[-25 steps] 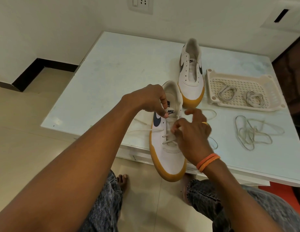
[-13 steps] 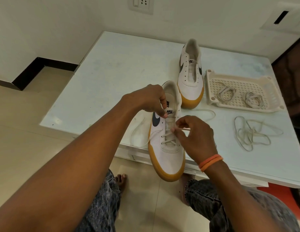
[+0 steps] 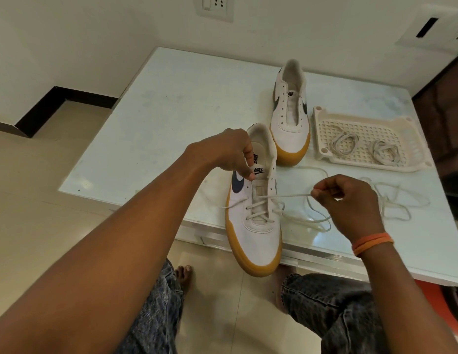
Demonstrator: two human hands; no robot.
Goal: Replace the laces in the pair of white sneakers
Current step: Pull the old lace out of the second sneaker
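Observation:
A white sneaker with a tan sole (image 3: 256, 236) lies at the table's near edge, toe hanging over it, laced through its lower eyelets. My left hand (image 3: 228, 152) pinches its tongue near the label. My right hand (image 3: 350, 203) is to the right of the shoe, fingers shut on the white lace (image 3: 286, 196), which runs taut from an eyelet. The second sneaker (image 3: 290, 118) stands farther back with no lace in it. A loose lace (image 3: 399, 203) lies on the table behind my right hand.
A cream plastic tray (image 3: 322, 134) at the right holds two coiled laces (image 3: 343, 143). The white table (image 3: 171, 118) stands against a wall. My knees in dark jeans are under the near edge, above a tiled floor.
My right hand has pulled away from the shoe to the right, drawing the lace taut through an eyelet. The left hand has stayed on the tongue.

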